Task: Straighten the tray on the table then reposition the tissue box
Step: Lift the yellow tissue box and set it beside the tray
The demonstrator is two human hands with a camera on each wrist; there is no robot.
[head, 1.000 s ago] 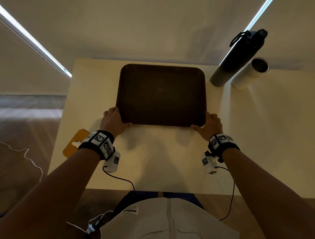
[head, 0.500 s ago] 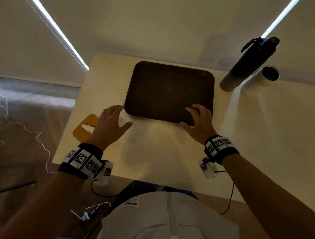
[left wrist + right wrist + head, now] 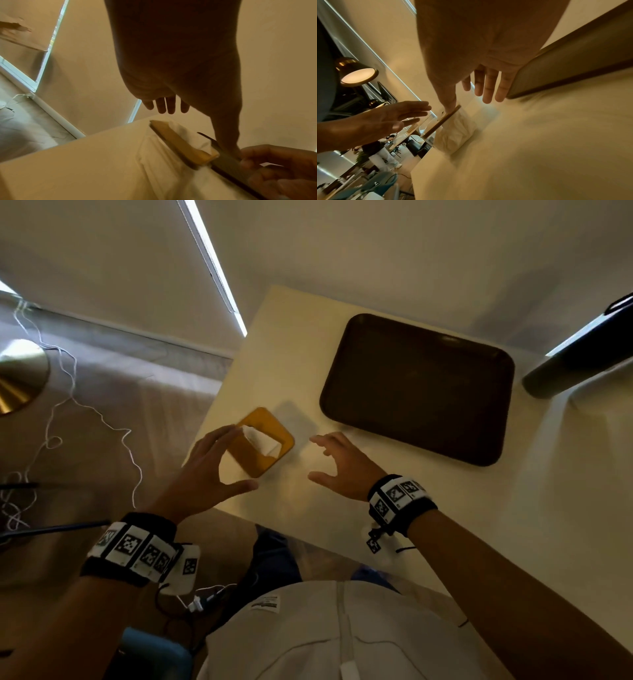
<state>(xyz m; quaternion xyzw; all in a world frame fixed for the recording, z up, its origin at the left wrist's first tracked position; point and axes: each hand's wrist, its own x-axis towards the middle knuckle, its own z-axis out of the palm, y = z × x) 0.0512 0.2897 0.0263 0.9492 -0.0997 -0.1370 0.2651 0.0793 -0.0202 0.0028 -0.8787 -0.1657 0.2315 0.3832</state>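
The dark brown tray (image 3: 418,392) lies flat on the pale table (image 3: 445,525), with its long rim (image 3: 573,67) just beyond my right fingers. Near the table's left edge stands the tissue box (image 3: 263,440), amber-topped with clear sides and white tissue showing (image 3: 180,143) (image 3: 453,129). My left hand (image 3: 238,458) hovers at the box's left side with fingers spread, holding nothing. To the right of the box my right hand (image 3: 313,458) is open as well, thumb and fingers apart. I cannot tell whether either hand touches the box.
A tall dark bottle (image 3: 582,361) stands right of the tray at the frame's edge. The table's left edge runs close beside the tissue box. On the floor to the left are a brass lamp base (image 3: 20,378) and a white cable (image 3: 68,392).
Both hands have let go of the tray's near corners and moved left to either side of the tissue box. My head has turned left with them.
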